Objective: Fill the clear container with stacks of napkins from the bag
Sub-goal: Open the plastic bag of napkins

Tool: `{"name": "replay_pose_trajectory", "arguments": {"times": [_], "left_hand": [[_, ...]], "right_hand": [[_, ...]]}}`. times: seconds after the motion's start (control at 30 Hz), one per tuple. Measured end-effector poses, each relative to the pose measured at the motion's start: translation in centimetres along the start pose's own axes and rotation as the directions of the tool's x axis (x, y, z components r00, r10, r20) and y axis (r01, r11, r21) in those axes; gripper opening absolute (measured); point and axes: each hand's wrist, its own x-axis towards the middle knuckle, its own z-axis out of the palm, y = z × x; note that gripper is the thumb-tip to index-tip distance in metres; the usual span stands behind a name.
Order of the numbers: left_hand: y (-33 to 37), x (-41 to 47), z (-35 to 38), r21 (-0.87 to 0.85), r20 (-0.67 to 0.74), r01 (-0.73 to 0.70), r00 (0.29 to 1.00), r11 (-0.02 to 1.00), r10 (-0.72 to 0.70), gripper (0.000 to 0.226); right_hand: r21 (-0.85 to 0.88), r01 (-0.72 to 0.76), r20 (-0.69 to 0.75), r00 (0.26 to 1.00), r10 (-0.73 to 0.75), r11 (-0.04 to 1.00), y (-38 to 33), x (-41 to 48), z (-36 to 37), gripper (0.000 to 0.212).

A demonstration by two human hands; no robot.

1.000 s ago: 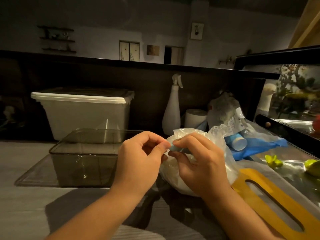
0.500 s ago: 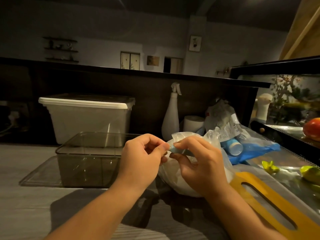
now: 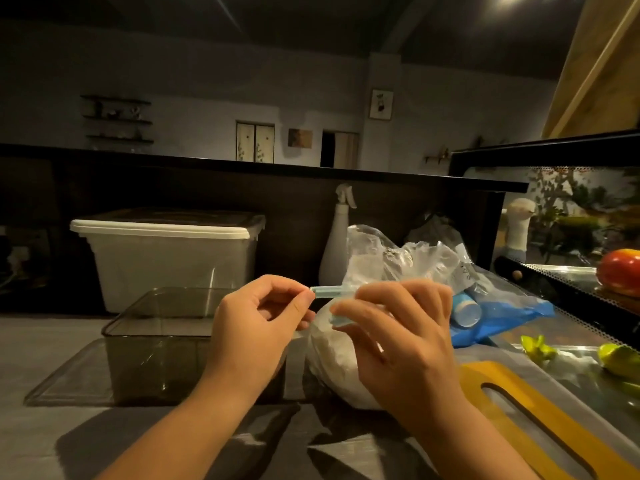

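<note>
A clear plastic bag [image 3: 377, 261] holding white napkins [image 3: 332, 362] stands on the grey counter in the middle. Its neck carries a pale blue clip [image 3: 329, 292]. My left hand [image 3: 256, 327] pinches the clip's left end between thumb and forefinger. My right hand [image 3: 401, 337] grips the clip's other part against the bag, fingers curled. The clear container [image 3: 156, 341] sits just left of my hands, with nothing inside, on a flat clear lid [image 3: 65, 382].
Behind the container stands a white lidded bin [image 3: 166, 251], and a white spray bottle [image 3: 334, 258] is behind the bag. A blue bag of cups [image 3: 502, 317], a yellow cutting board [image 3: 540, 420], a tomato [image 3: 620, 271] and green vegetables [image 3: 620, 358] lie to the right.
The blue clip has opened into two spread arms between my fingers, and the bag's loose top has risen behind my hands. The view has tilted upward.
</note>
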Motion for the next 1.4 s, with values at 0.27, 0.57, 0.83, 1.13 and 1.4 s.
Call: {"name": "replay_pose_trajectory", "arguments": {"times": [0.27,0.57,0.83,1.13,1.4], "left_hand": [[0.5,0.4,0.0,-0.230,-0.148,-0.040,0.989,0.972,0.005,0.013],[0.5,0.4,-0.3,-0.354,-0.014,0.049,0.998,0.934,-0.058,0.015],[0.9,0.4,-0.5,-0.293,0.059,0.096,0.995,0.951,-0.082,0.045],[-1.1,1.2,-1.3,-0.071,-0.069,0.073,0.995,0.995,-0.078,0.030],[-2.3,1.4,-1.4,0.225,-0.135,-0.040,0.988,0.974,0.072,0.024]], "right_hand": [[0.135,-0.037,-0.057,0.997,0.045,0.990,-0.2,0.2,-0.7,0.031],[0.263,-0.214,0.215,0.964,0.159,0.941,-0.7,0.5,1.0,0.036],[0.410,-0.416,0.545,0.826,0.147,0.812,-2.3,0.9,1.2,0.090],[0.294,-0.539,0.572,0.761,0.306,0.789,-2.3,0.5,0.9,0.075],[0.137,-0.538,0.653,0.681,0.332,0.832,-1.7,0.6,1.3,0.043]]}}
